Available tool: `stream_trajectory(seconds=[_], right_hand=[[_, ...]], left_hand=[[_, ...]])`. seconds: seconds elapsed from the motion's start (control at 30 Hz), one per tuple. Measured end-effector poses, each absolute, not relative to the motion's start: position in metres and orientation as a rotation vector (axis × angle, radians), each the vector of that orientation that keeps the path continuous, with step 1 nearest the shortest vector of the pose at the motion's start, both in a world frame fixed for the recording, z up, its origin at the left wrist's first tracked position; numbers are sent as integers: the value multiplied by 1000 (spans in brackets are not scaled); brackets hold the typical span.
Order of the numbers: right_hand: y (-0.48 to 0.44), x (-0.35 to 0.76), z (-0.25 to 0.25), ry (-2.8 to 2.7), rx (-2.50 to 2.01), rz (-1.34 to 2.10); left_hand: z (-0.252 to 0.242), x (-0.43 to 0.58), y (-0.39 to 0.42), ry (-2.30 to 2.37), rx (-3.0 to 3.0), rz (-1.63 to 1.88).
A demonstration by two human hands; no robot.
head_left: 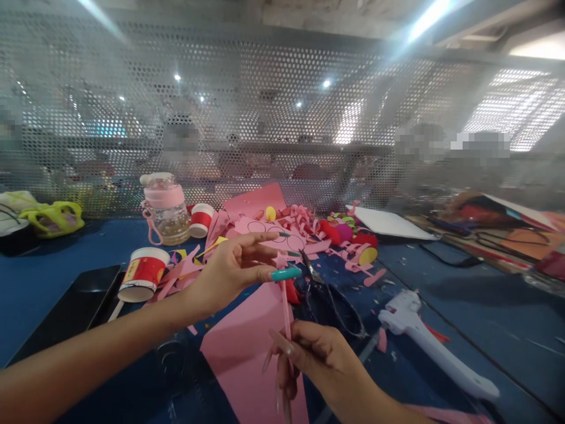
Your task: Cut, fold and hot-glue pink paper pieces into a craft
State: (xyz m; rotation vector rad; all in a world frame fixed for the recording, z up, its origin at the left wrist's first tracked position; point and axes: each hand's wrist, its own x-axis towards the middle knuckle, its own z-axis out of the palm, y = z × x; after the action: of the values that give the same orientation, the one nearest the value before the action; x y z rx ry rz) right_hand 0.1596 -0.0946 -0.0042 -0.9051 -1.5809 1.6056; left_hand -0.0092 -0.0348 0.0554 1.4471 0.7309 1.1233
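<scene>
A thin pink strip (286,312), stick-like and perhaps of paper, stands nearly upright between my hands. My right hand (315,353) pinches its lower part. Around the strip's upper end, my left hand (233,265) closes with thumb and fingers; the long teal thumbnail crosses in front of it. A small pink piece shows at that end, its shape unclear. Below lies a pink paper sheet (242,359), partly covered by my right hand. Just beyond the strip, black-handled scissors (326,294) rest on the blue table with their blades pointing away.
A white glue gun (428,341) lies at the right. Pink paper scraps (304,221) pile up at the back. To the left are two red-and-white paper cups (145,274), a pink-lidded bottle (165,212) and a black tray-like object (66,312). A perforated metal screen (265,118) stands behind.
</scene>
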Motion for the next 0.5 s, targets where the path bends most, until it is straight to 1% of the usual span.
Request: stream_trajectory(seconds=[0.23,0.5], right_hand=[[-93,161,-10,-1679,-919,1495],[-92,165,-5,-1772,-967,1375]], left_hand=[[64,-10,-42,839,1514,1111],[67,-13,-41,803,1560,1091]])
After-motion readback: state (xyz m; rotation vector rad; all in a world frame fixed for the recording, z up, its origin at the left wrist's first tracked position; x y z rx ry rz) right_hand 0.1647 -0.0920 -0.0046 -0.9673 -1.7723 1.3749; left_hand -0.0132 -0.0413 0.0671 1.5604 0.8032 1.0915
